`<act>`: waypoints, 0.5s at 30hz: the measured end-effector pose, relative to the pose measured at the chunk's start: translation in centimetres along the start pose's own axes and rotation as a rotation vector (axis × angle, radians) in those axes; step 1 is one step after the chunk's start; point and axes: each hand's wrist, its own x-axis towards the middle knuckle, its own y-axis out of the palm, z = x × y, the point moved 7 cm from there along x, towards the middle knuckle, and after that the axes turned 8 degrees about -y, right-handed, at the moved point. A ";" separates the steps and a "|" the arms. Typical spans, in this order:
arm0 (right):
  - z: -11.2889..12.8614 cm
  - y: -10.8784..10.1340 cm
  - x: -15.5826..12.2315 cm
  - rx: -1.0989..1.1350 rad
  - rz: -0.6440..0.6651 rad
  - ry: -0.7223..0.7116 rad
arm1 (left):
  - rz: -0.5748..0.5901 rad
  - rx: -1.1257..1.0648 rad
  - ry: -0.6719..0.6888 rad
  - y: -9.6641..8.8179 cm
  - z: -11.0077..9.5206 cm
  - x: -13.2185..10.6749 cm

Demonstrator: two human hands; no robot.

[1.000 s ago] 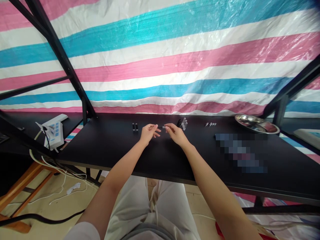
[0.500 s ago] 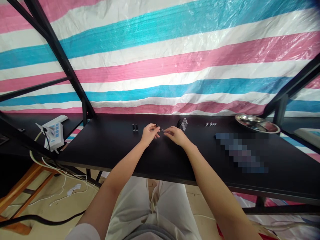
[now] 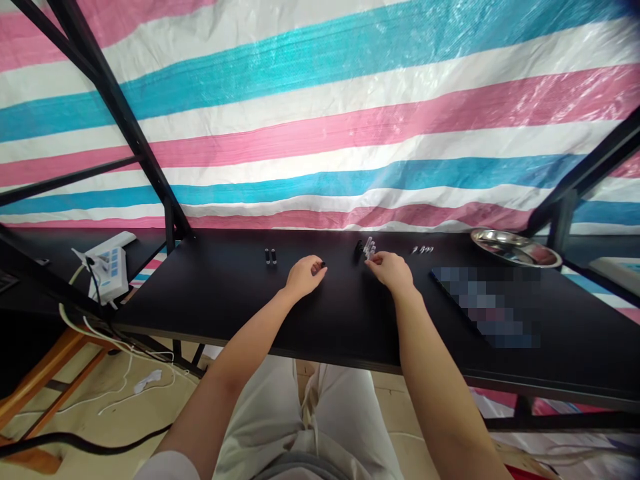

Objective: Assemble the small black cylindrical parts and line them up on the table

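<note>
My left hand (image 3: 306, 275) hovers over the middle of the black table, its fingers curled and closed on a small black piece (image 3: 323, 265). Only the end of that piece shows. Farther right, my right hand (image 3: 393, 272) has thumb and forefinger pinched at the near end of a small group of clear tubes (image 3: 369, 247); the fingers partly hide the tube there. Small black pieces (image 3: 359, 248) lie just left of those tubes. Two short black cylinders with pale ends (image 3: 271, 256) stand or lie side by side beyond my left hand.
Several tiny shiny parts (image 3: 423, 250) lie right of the tubes. A round metal tray (image 3: 517, 249) sits at the back right, and a blurred flat object (image 3: 485, 307) lies before it. At left are a white power strip (image 3: 111, 270) and black frame posts (image 3: 135, 133).
My hands have come apart. The right has moved right to the clear tubes; the left stays near the middle with the black piece, and the slender clear part no longer shows between them.
</note>
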 end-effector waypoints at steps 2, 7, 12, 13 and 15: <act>-0.4 -0.4 0.0 0.008 -0.044 0.053 | 0.001 0.011 0.003 0.0 0.0 0.0; -1.2 0.2 -0.1 0.016 -0.054 0.138 | -0.021 0.011 0.012 -0.2 0.3 0.2; -1.2 0.9 -0.2 0.015 -0.021 0.152 | -0.009 0.008 0.015 -0.1 0.3 0.2; -1.2 0.9 -0.3 0.015 -0.019 0.154 | -0.006 0.004 0.014 -0.1 0.3 0.2; -1.1 0.9 -0.4 0.014 -0.007 0.159 | -0.008 -0.014 0.005 0.0 0.3 0.1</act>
